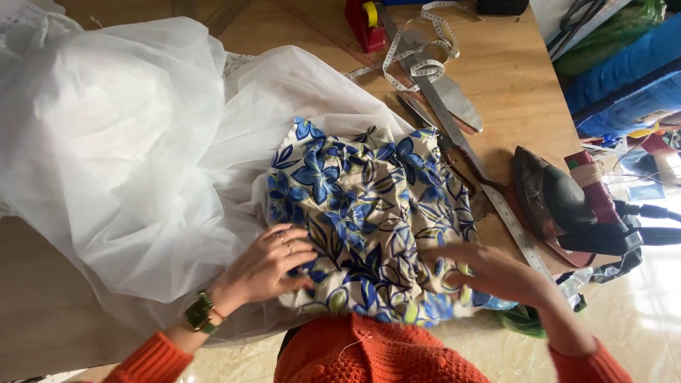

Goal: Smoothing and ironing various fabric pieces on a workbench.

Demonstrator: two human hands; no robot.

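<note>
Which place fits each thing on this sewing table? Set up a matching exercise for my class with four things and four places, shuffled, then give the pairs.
Things:
1. floral fabric
2. white tulle
3. clothes iron
4. tape measure

Places:
A. far edge of the table, beside the red tape dispenser
B. under both hands
C. spread over the left part of the table
D. right edge of the table, by the steel ruler

Pairs: 1-B, 2-C, 3-D, 4-A
</note>
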